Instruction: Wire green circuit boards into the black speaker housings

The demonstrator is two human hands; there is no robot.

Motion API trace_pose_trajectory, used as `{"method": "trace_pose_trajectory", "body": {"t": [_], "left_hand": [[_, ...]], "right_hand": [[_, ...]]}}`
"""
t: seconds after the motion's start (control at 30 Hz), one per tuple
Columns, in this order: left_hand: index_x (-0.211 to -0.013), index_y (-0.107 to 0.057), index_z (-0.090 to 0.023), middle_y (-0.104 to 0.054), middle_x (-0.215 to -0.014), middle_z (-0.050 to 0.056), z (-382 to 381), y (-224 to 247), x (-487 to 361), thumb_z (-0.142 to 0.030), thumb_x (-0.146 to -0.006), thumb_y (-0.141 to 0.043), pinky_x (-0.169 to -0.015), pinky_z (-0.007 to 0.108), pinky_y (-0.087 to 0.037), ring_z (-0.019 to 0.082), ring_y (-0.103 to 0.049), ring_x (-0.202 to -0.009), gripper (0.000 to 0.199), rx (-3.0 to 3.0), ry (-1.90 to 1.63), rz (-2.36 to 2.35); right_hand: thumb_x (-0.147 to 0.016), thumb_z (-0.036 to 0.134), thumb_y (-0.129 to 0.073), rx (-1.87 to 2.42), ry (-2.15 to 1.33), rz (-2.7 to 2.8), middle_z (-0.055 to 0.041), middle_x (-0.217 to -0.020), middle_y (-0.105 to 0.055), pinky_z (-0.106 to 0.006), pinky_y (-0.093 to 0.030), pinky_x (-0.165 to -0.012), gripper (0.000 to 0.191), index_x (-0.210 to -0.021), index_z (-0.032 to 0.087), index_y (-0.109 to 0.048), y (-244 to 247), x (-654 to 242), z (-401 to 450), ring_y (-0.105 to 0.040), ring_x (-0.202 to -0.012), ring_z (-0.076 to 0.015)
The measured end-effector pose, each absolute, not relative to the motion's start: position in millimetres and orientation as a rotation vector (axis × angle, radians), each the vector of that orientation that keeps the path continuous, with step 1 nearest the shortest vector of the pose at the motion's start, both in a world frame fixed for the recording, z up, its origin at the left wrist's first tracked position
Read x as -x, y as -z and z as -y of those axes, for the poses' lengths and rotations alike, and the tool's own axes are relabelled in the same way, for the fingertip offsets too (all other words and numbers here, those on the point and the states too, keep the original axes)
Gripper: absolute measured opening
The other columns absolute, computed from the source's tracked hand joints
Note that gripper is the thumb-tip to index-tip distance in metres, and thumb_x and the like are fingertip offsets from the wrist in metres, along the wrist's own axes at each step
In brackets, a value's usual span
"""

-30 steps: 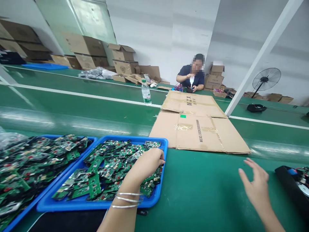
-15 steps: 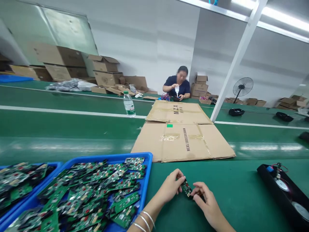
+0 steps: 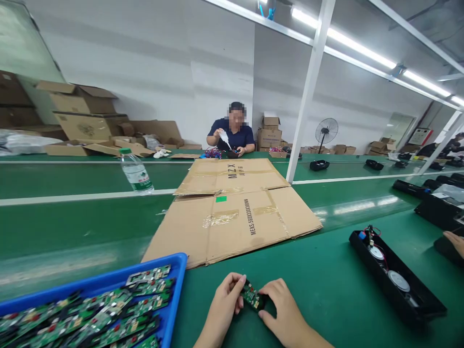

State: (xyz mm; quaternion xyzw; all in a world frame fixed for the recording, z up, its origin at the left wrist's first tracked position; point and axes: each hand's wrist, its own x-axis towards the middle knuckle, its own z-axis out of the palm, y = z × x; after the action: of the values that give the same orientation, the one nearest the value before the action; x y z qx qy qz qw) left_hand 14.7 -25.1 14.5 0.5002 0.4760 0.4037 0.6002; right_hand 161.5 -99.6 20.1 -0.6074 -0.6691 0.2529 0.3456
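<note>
A small green circuit board (image 3: 253, 295) is held over the green table, low in the middle of the view. My left hand (image 3: 229, 298) pinches its upper left end between thumb and fingers. At its lower right end, my right hand (image 3: 281, 309) grips the edge with thumb and forefinger. A blue tray (image 3: 180, 275) heaped with similar boards lies to the left of my hands. To the right sits a long black housing (image 3: 397, 280) with round white parts and wires inside.
Flattened cardboard (image 3: 232, 212) lies in front of my hands. A water bottle (image 3: 137, 173) stands beyond the tray. Across the table a person (image 3: 234, 130) holds a white bottle. Another person's hand (image 3: 456, 243) shows at the right edge, near black housings (image 3: 440, 210).
The view has swung to the right, so the tray, cardboard and black housing appear further left. More housings and another person's hand have come into view. Both my hands still hold the board.
</note>
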Motion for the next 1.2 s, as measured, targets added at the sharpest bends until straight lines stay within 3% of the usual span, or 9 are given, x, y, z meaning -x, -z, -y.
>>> {"method": "trace_pose_trajectory", "body": {"t": [0.17, 0.37, 0.5, 1.2], "left_hand": [[-0.068, -0.058, -0.018, -0.051, -0.049, -0.007, 27.2, -19.6, -13.0, -0.057, -0.059, -0.068, -0.033, 0.017, -0.03, 0.006, -0.041, -0.035, 0.042, -1.134, -0.953, -1.078], [-0.087, -0.069, -0.017, -0.065, -0.065, 0.0, 28.8, -22.0, -9.7, -0.051, -0.056, -0.073, -0.039, 0.021, -0.038, 0.01, -0.049, -0.044, 0.046, -1.162, -0.898, -1.013], [-0.094, -0.068, -0.019, -0.071, -0.09, 0.006, 30.0, -24.6, -9.5, -0.051, -0.057, -0.073, -0.044, 0.024, -0.042, 0.011, -0.052, -0.047, 0.049, -1.171, -0.863, -0.964], [-0.09, -0.061, -0.017, -0.073, -0.083, 0.008, 28.9, -23.3, -13.1, -0.054, -0.055, -0.073, -0.041, 0.025, -0.042, 0.01, -0.049, -0.041, 0.053, -1.033, -0.983, -1.038]], "right_hand": [[-0.067, 0.004, -0.058, 1.596, -0.669, 1.737, -0.0026, -0.097, -0.06, -0.032, -0.041, -0.085, 0.031, -0.094, 0.021, -0.059, -21.2, -161.0, 99.3, -0.05, -0.095, -0.0208], [-0.068, 0.003, -0.057, 1.566, -0.654, 1.752, -0.0021, -0.097, -0.06, -0.032, -0.041, -0.085, 0.033, -0.095, 0.021, -0.058, -19.9, -162.3, 99.3, -0.05, -0.095, -0.0203], [-0.069, 0.003, -0.056, 1.552, -0.639, 1.76, -0.0022, -0.097, -0.06, -0.032, -0.04, -0.086, 0.032, -0.094, 0.021, -0.057, -18.5, -163.1, 99.5, -0.051, -0.095, -0.0203], [-0.071, 0.006, -0.056, 1.551, -0.679, 1.798, -0.0025, -0.101, -0.059, -0.033, -0.041, -0.087, 0.031, -0.097, 0.022, -0.059, -25.9, -164.8, 100.4, -0.05, -0.097, -0.0204]]}}
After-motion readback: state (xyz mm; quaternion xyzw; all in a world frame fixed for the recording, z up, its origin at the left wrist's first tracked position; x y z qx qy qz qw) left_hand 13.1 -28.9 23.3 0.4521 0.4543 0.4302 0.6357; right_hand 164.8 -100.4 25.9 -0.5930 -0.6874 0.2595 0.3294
